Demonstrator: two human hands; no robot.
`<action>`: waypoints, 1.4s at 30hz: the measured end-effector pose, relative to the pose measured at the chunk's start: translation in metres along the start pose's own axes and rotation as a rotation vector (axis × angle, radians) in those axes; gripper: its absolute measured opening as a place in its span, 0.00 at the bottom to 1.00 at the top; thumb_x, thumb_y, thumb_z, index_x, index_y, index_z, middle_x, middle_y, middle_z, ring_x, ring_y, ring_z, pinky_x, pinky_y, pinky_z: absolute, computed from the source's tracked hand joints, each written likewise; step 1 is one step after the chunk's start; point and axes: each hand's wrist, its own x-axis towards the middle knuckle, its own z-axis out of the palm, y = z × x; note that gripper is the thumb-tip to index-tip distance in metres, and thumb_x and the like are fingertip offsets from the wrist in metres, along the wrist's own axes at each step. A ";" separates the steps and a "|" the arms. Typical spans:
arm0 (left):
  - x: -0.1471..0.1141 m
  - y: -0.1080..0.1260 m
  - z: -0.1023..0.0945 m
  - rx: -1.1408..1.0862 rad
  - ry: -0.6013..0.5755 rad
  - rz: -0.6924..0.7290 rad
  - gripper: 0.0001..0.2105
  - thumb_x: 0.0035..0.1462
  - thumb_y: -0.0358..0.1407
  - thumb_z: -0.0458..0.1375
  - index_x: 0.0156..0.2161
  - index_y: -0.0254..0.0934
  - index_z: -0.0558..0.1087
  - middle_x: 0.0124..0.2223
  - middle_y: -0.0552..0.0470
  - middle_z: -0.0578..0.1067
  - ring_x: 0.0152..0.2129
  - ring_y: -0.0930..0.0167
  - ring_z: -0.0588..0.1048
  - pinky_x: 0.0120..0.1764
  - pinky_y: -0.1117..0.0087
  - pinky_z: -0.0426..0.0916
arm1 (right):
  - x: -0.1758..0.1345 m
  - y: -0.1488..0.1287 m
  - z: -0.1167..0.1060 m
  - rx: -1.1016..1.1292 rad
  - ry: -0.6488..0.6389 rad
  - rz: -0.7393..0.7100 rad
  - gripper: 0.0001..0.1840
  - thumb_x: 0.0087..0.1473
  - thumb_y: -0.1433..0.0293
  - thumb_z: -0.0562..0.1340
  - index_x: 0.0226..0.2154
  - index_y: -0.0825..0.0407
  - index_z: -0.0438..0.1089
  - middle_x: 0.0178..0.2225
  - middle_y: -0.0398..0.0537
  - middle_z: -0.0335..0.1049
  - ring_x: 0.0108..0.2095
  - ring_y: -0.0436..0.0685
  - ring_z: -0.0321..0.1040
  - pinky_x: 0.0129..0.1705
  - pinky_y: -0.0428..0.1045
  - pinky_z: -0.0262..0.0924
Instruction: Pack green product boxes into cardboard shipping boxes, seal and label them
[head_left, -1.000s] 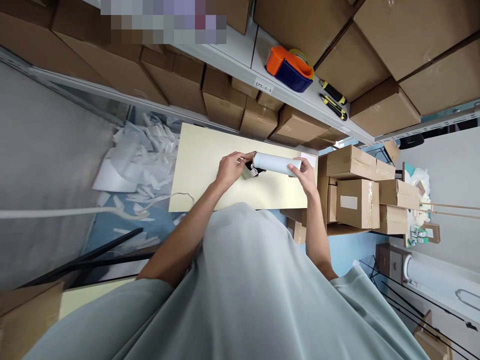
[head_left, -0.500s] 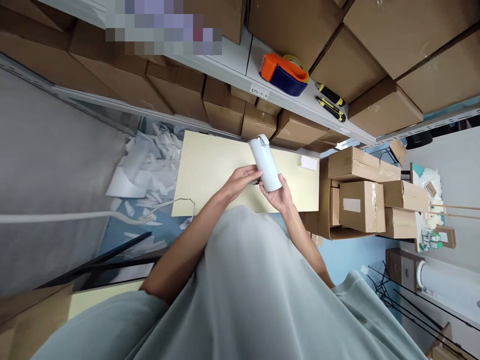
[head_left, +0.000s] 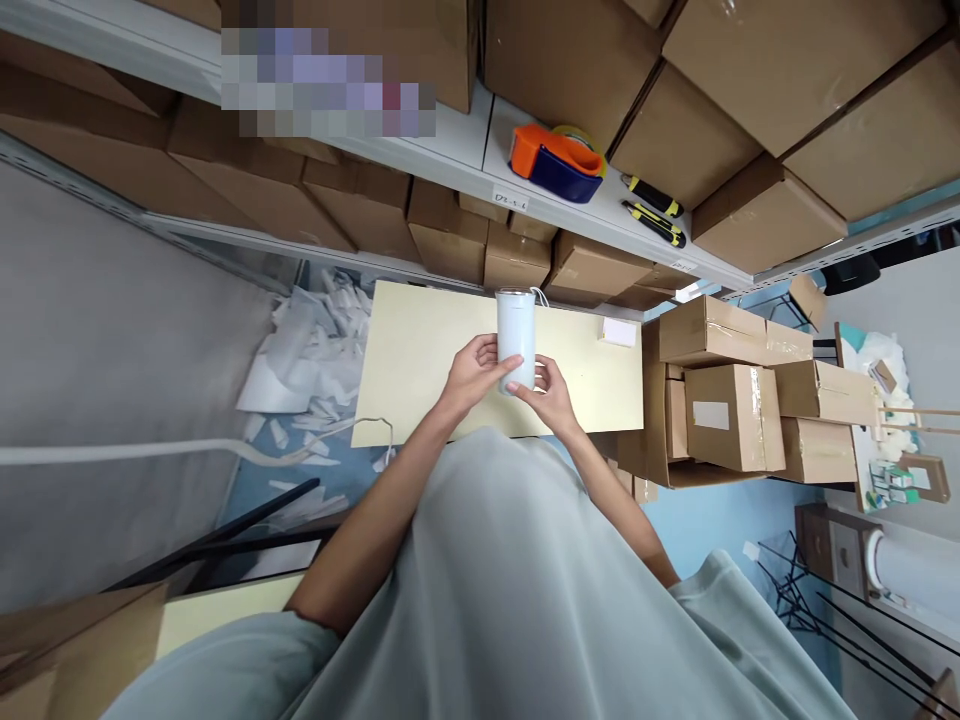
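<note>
A pale blue cylindrical bottle (head_left: 516,335) stands nearly upright between my hands, above the cream tabletop (head_left: 420,340). It has a shiny rim at the top, and a thin light loop shows beside its upper right. My left hand (head_left: 474,378) grips the left side, its thumb laid across the front. From the lower right, my right hand (head_left: 550,396) holds the bottle near its base, with the thumb on the front and fingers around the side. The back of the bottle is hidden.
A small white box (head_left: 618,332) lies at the table's right end. Cardboard boxes (head_left: 731,415) are stacked to the right. On the shelf ahead sit an orange-and-blue tape dispenser (head_left: 559,165) and utility knives (head_left: 654,212). White scraps (head_left: 289,350) cover the floor at left.
The bottle has turned from a tilt to nearly upright, and its strap side has rotated away to the right. My left thumb now crosses its front; my right hand has shifted its grip.
</note>
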 end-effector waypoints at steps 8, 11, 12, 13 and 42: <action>-0.010 0.010 -0.011 -0.167 -0.278 -0.060 0.30 0.53 0.63 0.73 0.49 0.40 0.85 0.53 0.40 0.86 0.55 0.51 0.82 0.58 0.54 0.77 | -0.015 -0.006 -0.006 0.278 -0.277 0.134 0.38 0.47 0.42 0.80 0.53 0.43 0.75 0.55 0.51 0.84 0.61 0.69 0.79 0.61 0.63 0.80; -0.011 0.008 -0.012 -0.199 -0.323 -0.088 0.27 0.51 0.60 0.76 0.45 0.39 0.87 0.51 0.40 0.87 0.51 0.51 0.83 0.56 0.53 0.78 | -0.021 -0.003 -0.011 0.307 -0.342 0.177 0.40 0.46 0.38 0.78 0.54 0.43 0.76 0.57 0.52 0.82 0.63 0.70 0.77 0.60 0.63 0.81; -0.012 0.007 -0.011 -0.187 -0.327 -0.094 0.27 0.51 0.60 0.76 0.44 0.39 0.87 0.50 0.40 0.87 0.50 0.52 0.83 0.55 0.53 0.78 | -0.022 -0.001 -0.013 0.304 -0.362 0.187 0.41 0.47 0.38 0.78 0.55 0.43 0.76 0.58 0.52 0.82 0.64 0.71 0.77 0.60 0.63 0.81; -0.012 0.006 -0.010 -0.169 -0.329 -0.097 0.28 0.51 0.60 0.77 0.45 0.38 0.87 0.50 0.40 0.87 0.49 0.52 0.83 0.55 0.53 0.79 | -0.022 0.000 -0.015 0.297 -0.385 0.196 0.41 0.48 0.37 0.77 0.56 0.43 0.76 0.58 0.52 0.82 0.64 0.71 0.76 0.60 0.63 0.80; -0.026 0.020 0.009 -0.008 -0.266 -0.088 0.34 0.48 0.60 0.78 0.51 0.36 0.86 0.50 0.39 0.87 0.50 0.50 0.84 0.55 0.51 0.80 | -0.029 0.007 -0.027 0.402 -0.468 0.204 0.43 0.48 0.39 0.75 0.57 0.48 0.73 0.56 0.59 0.82 0.61 0.75 0.78 0.59 0.69 0.79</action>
